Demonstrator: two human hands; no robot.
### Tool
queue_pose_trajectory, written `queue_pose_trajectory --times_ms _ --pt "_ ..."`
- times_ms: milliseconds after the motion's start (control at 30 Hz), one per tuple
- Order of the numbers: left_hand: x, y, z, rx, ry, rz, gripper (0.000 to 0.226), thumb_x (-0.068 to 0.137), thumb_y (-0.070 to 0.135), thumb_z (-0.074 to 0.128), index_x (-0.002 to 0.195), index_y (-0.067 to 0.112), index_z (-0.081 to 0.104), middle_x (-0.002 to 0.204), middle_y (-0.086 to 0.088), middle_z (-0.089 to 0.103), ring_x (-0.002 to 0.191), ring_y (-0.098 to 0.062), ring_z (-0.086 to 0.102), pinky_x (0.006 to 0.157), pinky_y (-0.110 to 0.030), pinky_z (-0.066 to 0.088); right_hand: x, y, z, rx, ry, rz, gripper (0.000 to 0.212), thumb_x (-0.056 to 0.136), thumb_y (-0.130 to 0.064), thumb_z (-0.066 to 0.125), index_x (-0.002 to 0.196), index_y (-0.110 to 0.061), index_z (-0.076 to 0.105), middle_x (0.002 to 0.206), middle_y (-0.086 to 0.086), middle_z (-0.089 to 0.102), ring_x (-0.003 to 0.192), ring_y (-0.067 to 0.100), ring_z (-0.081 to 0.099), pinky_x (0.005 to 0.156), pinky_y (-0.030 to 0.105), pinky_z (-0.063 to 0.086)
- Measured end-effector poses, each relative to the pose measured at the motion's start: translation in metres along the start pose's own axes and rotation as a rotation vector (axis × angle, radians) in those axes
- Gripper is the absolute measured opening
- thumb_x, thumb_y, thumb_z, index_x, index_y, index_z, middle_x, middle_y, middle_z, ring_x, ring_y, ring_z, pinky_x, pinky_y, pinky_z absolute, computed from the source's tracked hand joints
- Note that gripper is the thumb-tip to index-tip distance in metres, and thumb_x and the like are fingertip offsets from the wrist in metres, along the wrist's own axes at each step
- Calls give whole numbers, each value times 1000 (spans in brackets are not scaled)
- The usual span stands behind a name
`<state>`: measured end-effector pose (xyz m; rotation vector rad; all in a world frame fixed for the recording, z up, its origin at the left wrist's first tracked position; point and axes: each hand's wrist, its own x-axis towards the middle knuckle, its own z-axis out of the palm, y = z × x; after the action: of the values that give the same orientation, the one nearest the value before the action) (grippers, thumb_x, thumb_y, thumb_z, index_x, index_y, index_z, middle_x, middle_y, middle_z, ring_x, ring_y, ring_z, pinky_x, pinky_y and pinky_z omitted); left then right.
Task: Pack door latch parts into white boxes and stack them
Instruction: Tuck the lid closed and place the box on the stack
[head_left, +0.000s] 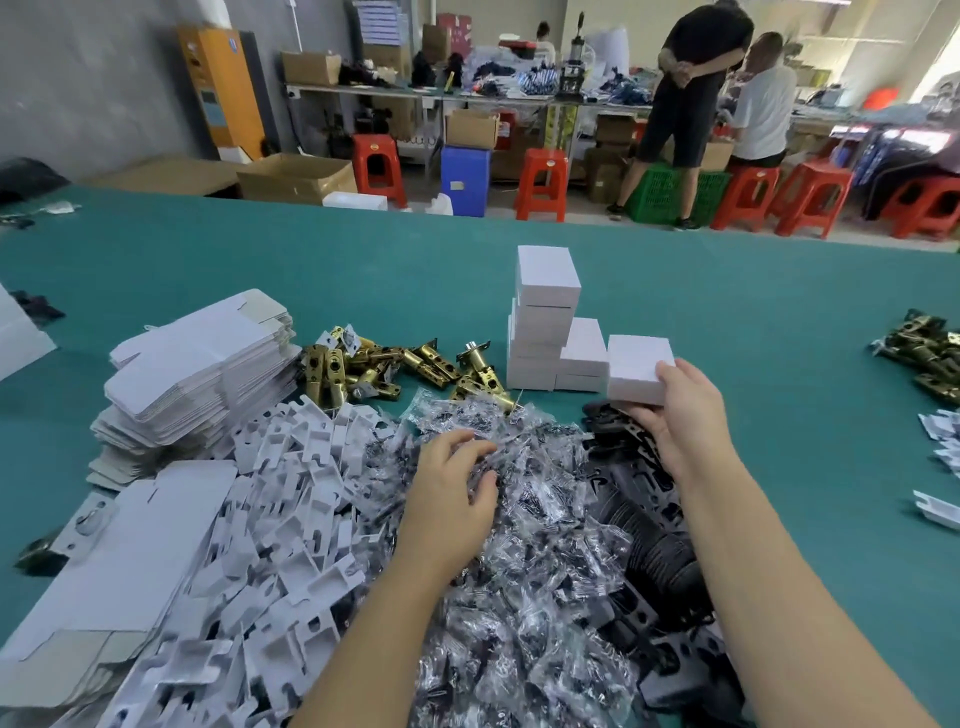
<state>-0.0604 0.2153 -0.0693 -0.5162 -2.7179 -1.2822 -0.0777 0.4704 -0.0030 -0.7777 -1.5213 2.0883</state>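
Your right hand (685, 415) is gripping a closed box (638, 369) by its end, just beside the stack (550, 322) on the table (260, 260). Your left hand (449, 491) is resting open on the bags (519, 571). The box is likely stiff but crushable; keep holding its edges.

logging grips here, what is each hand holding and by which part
The right hand holds a closed white box by its near right corner. The left hand rests on the bagged screw packets, gripping nothing clearly.
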Motion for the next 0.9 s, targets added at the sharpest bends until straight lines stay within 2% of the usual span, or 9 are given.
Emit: queue_pose_trajectory --times_ms 100,167,200,267,367,433,567,700,900 --pt "4 -1 3 21 4 -2 34 98 26 60 132 32 61 138 17 40 127 4 36 114 -28 37 42 -5 21 -81 27 -52 18 106 -9 42 117 -16 54 106 -3 62 93 14 62 85 39 60" --pt "4 -2 3 24 2 -5 34 98 25 60 131 33 62 138 16 41 133 1 34 118 -31 34 67 -3 35 -149 49 -54 14 102 -7 40 105 -5 54 98 1 59 90 20 56 95 45 54" --pt "4 -2 3 20 -2 -9 34 99 26 60 131 33 62 138 16 41 134 1 33 119 -32 33 78 -2 41 -168 63 -53 13 100 -7 40 101 -1 51 96 5 55 90 24 50 93 43 51" --pt "4 -3 2 24 -8 -12 34 99 26 60 132 33 61 139 17 41 136 1 32 120 -34 32 90 -1 56 -195 65 -48 12 99 -9 38 90 -9 47 94 7 51 86 22 44 78 36 40" --pt "4 -2 1 27 -11 -12 33 99 26 60 132 34 61 139 16 41 134 1 33 120 -34 32 96 8 74 -295 53 -60 27 100 -12 36 75 -19 39 79 -1 44 70 17 35 60 30 27" --pt "4 -1 1 27 -17 -18 34 99 27 59 131 35 61 139 17 40 135 1 33 120 -34 32 98 19 78 -370 43 -87 31 102 -13 34 72 -22 36 76 -3 39 67 16 29 57 32 22" --pt "3 -2 0 38 -24 -11 33 99 27 58 131 36 60 138 18 40 135 2 32 121 -33 31 102 33 74 -449 49 -116 34 105 -17 30 73 -24 39 76 -5 40 65 14 30 57 30 25" --pt "3 -3 1 44 -29 3 34 100 27 57 132 36 60 133 24 38 136 2 31 121 -32 29 105 32 73 -469 27 -103 36 105 -17 28 69 -26 27 71 -9 27 63 13 20 57 30 15" --pt "4 -4 2 46 -24 22 33 99 26 57 131 35 61 129 25 38 138 1 29 123 -33 26 111 30 70 -494 -15 -75 32 103 -18 26 72 -24 21 74 -6 23 67 16 15 60 33 12"
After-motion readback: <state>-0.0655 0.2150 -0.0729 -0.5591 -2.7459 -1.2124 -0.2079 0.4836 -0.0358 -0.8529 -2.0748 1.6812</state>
